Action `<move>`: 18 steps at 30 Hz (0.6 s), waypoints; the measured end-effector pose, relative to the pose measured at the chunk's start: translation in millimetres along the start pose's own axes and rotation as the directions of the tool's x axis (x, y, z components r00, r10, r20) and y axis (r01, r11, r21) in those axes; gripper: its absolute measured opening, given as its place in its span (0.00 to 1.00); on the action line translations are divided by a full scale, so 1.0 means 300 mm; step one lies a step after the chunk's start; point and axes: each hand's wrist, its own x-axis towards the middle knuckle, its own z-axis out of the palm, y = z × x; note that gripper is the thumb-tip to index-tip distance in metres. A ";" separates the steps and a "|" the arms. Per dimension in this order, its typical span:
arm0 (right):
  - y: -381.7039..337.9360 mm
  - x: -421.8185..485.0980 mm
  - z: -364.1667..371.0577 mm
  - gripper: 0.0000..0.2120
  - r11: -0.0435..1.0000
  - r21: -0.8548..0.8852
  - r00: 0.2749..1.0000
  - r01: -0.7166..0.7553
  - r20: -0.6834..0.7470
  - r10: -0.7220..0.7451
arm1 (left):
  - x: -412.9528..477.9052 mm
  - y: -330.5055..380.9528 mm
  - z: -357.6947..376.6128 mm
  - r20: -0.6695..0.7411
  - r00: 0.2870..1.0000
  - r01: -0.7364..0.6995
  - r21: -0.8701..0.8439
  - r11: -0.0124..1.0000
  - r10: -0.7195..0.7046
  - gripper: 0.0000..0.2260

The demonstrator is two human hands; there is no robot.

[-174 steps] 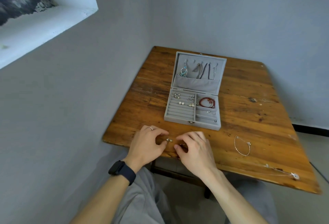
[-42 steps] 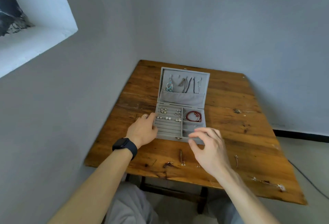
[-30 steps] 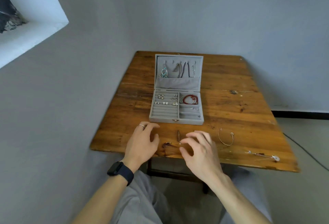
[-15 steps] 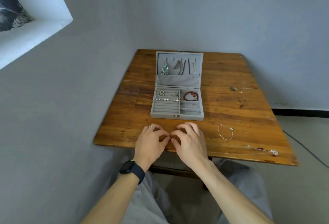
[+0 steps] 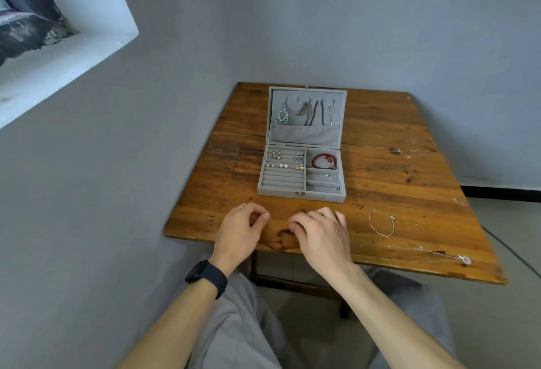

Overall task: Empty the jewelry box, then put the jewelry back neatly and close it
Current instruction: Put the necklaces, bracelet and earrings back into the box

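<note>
Head view: jewelry box (image 5: 301, 191) open at centre of frame on counter (image 5: 409, 187), lid upright. Necklaces (image 5: 310, 112) hang in lid, earrings (image 5: 280, 160) sit in left rows, red bracelet (image 5: 323, 161) in right compartment. Left hand (image 5: 240, 231) and right hand (image 5: 322, 234) low-centre near counter's front edge, apart, fingers (image 5: 259, 216) curled; cannot tell whether either pinches anything. Thin bracelet (image 5: 380, 222) and chain necklace (image 5: 439, 255) lie on counter at right, outside box.

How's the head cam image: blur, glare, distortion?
Head view: wide-angle bend skews the window ledge; soft daylight, no harsh glare on the table; jewelry box and bracelet sharp; thin necklace barely resolves; curled left hand and right hand hide anything held.
</note>
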 end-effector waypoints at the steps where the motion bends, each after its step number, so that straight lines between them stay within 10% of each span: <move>1: 0.003 0.011 -0.007 0.04 1.000 0.026 1.000 -0.001 -0.012 0.002 | 0.016 -0.001 -0.012 -0.008 1.000 0.004 -0.009 1.000 -0.004 0.05; 18: 0.142 0.197 -0.001 0.06 0.962 0.229 0.987 -0.152 -0.006 0.158 | 0.411 0.080 -0.102 0.253 0.967 -0.121 0.455 0.883 0.002 0.05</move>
